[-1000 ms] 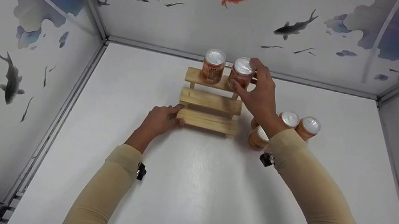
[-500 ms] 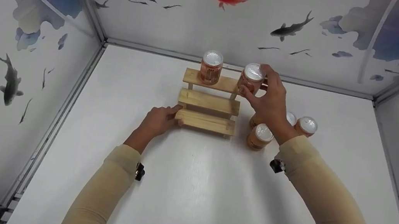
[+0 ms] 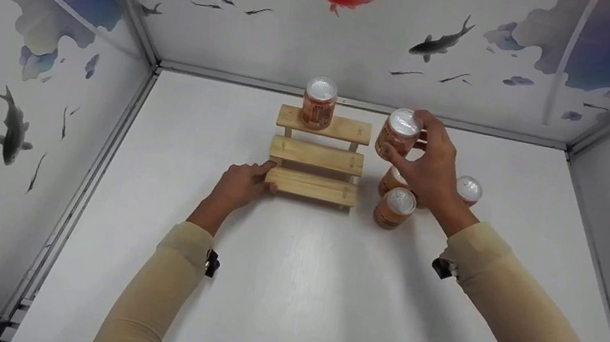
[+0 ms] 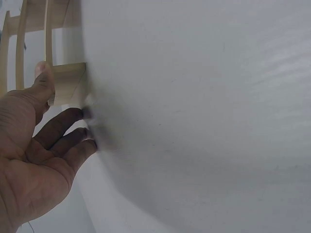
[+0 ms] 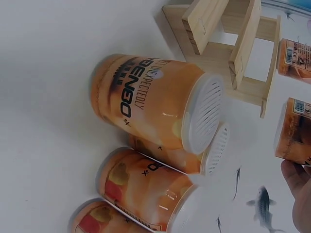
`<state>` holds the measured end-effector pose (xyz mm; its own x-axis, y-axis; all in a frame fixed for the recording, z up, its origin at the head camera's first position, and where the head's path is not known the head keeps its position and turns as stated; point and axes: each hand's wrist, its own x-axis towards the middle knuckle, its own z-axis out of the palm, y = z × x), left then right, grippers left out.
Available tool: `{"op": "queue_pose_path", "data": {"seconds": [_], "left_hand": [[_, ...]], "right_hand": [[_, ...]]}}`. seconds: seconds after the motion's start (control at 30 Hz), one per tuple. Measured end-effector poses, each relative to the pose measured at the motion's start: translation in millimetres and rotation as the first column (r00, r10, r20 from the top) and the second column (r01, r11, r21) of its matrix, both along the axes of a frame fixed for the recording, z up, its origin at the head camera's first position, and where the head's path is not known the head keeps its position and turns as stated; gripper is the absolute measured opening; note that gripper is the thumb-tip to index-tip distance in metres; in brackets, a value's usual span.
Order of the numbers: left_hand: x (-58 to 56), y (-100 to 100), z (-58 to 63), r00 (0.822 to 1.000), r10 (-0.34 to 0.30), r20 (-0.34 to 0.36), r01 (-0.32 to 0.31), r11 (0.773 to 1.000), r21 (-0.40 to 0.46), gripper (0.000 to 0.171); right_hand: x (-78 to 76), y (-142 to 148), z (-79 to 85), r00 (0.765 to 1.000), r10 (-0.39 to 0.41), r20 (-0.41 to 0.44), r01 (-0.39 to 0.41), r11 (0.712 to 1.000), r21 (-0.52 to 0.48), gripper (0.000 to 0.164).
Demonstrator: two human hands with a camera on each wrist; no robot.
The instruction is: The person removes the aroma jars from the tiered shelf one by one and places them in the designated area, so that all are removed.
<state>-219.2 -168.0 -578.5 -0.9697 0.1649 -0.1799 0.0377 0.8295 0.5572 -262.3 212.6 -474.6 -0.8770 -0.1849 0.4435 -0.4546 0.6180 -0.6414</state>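
My right hand (image 3: 428,161) grips an orange-labelled can (image 3: 393,138) with a silvery lid, thumb on the near side and fingers behind. It hangs to the right of the three-step wooden rack (image 3: 316,155), apart from its top step. In the right wrist view the held can (image 5: 296,131) is partly cut off at the edge, above the thumb. My left hand (image 3: 240,186) holds the left end of the rack's lowest step; in the left wrist view the thumb (image 4: 43,80) lies against the wood, and several fingers stretch below it near the table.
One matching can (image 3: 319,104) stands on the left of the top step. Several more stand on the white table right of the rack, including a front can (image 3: 394,208) and a right can (image 3: 468,189). A wall (image 3: 351,52) with painted fish rises behind.
My right hand has drawn the can off the right side of the top step, moving right and slightly toward me. My left hand has stayed at the rack.
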Motion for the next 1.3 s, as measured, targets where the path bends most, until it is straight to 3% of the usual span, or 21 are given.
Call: {"op": "queue_pose_path", "data": {"seconds": [0.17,0.73,1.3], "left_hand": [[1.2,0,-0.9,0.999,0.034,0.033,-0.035,0.999,0.033,0.060],[0.9,-1,-1.3,0.999,0.023,0.025,-0.023,1.000,-0.003,0.061],[1.8,1,0.3,1.000,0.016,0.002,-0.016,1.000,0.019,0.058]], "right_hand": [[4.9,9,-1.7,1.000,-0.020,-0.001,0.020,1.000,0.000,0.083],[28.2,38,-9.9,0.998,-0.060,-0.016,0.061,0.997,0.040,0.082],[47.9,65,-17.5,0.995,-0.097,0.001,0.097,0.994,0.058,0.084]]}}
